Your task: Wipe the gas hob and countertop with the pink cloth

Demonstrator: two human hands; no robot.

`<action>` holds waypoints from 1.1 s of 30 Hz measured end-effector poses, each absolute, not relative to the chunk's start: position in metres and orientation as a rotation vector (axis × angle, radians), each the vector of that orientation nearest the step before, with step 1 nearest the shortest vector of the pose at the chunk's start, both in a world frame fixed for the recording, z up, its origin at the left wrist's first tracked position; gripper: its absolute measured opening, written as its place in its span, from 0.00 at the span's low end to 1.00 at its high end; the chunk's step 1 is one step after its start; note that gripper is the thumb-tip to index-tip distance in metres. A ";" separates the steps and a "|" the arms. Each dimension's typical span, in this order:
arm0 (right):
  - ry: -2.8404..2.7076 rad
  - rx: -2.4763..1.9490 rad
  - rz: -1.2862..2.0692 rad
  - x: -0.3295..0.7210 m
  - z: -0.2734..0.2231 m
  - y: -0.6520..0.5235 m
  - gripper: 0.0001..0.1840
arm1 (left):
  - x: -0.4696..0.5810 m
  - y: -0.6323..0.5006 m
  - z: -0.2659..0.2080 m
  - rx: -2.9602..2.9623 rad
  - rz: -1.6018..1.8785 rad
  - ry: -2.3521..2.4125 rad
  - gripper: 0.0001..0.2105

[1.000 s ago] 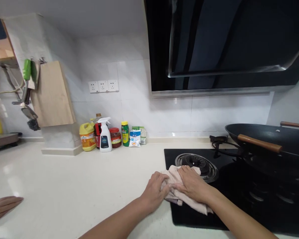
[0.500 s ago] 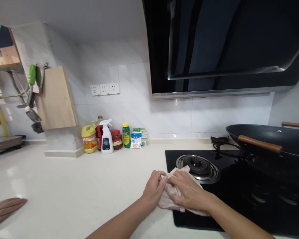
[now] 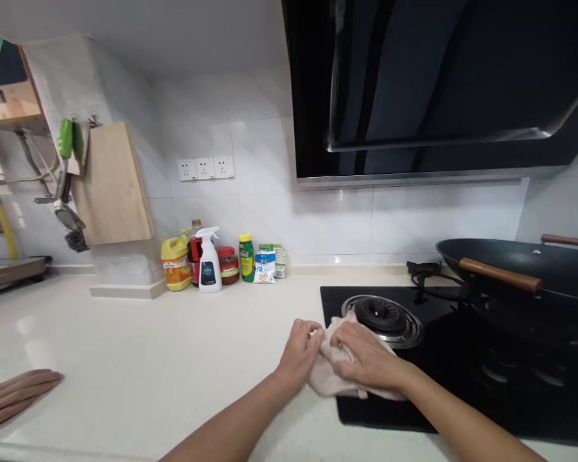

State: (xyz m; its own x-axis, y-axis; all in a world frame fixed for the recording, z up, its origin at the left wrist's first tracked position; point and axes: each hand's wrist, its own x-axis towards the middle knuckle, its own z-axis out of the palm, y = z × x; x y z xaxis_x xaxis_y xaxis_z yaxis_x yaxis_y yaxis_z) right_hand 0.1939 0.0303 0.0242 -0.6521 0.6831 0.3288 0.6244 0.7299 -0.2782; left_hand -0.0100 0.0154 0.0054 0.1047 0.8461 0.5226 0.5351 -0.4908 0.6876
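Observation:
A pale pinkish cloth (image 3: 331, 378) lies bunched across the left edge of the black gas stove (image 3: 395, 407), partly on the white counter (image 3: 173, 359). My right hand (image 3: 366, 356) presses down on it with fingers curled into the folds. On the cloth's left side, my left hand (image 3: 301, 353) pinches its edge between thumb and fingers. Just beyond the cloth is a round burner (image 3: 380, 314) with a metal ring and no pan support over it. My palms hide part of the cloth.
A black wok (image 3: 510, 250) with wooden handles sits on the right burner. Along the back wall stand a yellow jug (image 3: 176, 266), a white spray bottle (image 3: 210, 266), a sauce jar (image 3: 228, 266) and packets. A folded brown cloth (image 3: 17, 394) lies far left. The range hood (image 3: 428, 90) hangs overhead.
My right hand has shifted slightly with the cloth, whose upper corner has drawn back from the burner. The left hand keeps its pinch. The view has tilted a little.

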 end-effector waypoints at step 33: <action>-2.717 -0.682 0.526 0.178 0.037 0.003 0.17 | -0.008 0.017 -0.001 2.016 1.263 1.279 0.16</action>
State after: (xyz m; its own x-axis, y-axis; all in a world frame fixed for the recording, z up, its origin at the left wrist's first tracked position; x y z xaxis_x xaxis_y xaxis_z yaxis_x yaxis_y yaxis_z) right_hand 0.1784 0.0033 0.0367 -0.8459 0.4994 0.1871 0.3933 0.8212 -0.4133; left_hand -0.0080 0.0174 -0.0015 0.1567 0.8723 0.4632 0.4735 -0.4779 0.7399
